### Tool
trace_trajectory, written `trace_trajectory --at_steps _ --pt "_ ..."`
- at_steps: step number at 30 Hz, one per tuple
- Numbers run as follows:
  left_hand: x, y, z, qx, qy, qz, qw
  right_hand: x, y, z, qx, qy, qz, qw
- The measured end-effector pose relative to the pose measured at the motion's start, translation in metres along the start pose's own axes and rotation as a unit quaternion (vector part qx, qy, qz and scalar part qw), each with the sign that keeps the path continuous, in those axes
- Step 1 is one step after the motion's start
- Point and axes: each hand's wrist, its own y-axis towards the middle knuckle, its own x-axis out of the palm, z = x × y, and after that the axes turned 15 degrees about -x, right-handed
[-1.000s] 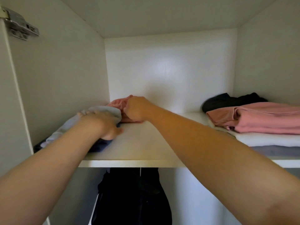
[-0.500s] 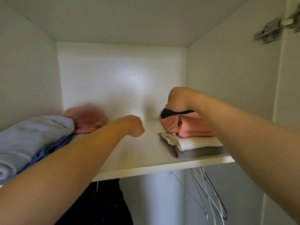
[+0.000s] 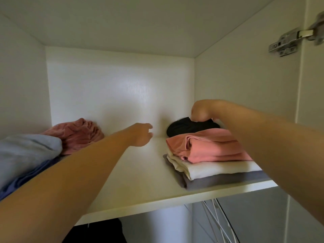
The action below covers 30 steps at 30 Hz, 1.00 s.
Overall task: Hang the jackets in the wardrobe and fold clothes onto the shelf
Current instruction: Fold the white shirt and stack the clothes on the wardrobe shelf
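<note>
Our right hand (image 3: 199, 114), wrist bent sharply down, grips the black garment (image 3: 182, 128) beneath it; our left hand (image 3: 142, 135) hovers just beside, loosely curled, holding nothing.

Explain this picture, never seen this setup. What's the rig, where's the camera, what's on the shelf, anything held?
No machine here: a person works with bare hands, and one camera worn on the head looks forward and down into a wardrobe. On the white shelf the right side has a stack: grey cloth under white cloth under a pink top, with a black garment at the back. On the left lie a blue pile and a crumpled pink cloth. The left hand hovers over the bare middle, fingers loose, holding nothing. The right hand rests curled on the black garment; whether its grip pinches the cloth is hidden.
</note>
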Motion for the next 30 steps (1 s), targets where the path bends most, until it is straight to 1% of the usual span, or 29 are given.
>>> trace_trajectory --at_steps 2,4,7,10,15,17,20,22,24,27,30 --pt "-0.002 0.009 0.020 0.042 -0.037 0.003 0.998 -0.006 0.007 0.006 0.010 0.007 -0.015 1.000" --pt "-0.004 0.020 0.039 0.063 -0.045 -0.001 0.997 -0.009 0.018 0.016 0.016 0.014 -0.025 0.999" --pt "-0.005 0.040 0.064 0.071 -0.045 -0.017 0.996 -0.005 0.035 0.032 0.019 0.029 -0.057 0.998" --pt "0.001 0.059 0.088 0.076 -0.076 -0.058 0.993 0.003 0.054 0.046 0.013 0.010 -0.096 0.995" --pt "0.019 0.097 0.136 0.104 -0.053 -0.090 0.989 0.022 0.088 0.077 -0.012 0.000 -0.138 0.990" --pt "0.035 0.114 0.149 0.110 -0.042 -0.100 0.988 0.037 0.098 0.084 -0.016 0.011 -0.173 0.985" --pt "0.052 0.119 0.157 0.112 -0.027 -0.150 0.982 0.062 0.106 0.092 -0.028 0.032 -0.220 0.975" --pt "0.052 0.123 0.160 0.099 -0.002 -0.173 0.980 0.070 0.112 0.102 -0.023 0.084 -0.224 0.971" --pt "0.051 0.129 0.158 0.091 -0.004 -0.187 0.978 0.073 0.119 0.106 -0.027 0.119 -0.226 0.966" --pt "0.048 0.132 0.149 0.083 -0.007 -0.198 0.977 0.077 0.131 0.100 -0.027 0.120 -0.214 0.969" --pt "0.044 0.131 0.128 0.065 0.015 -0.190 0.980 0.075 0.138 0.079 -0.048 0.137 -0.216 0.965"
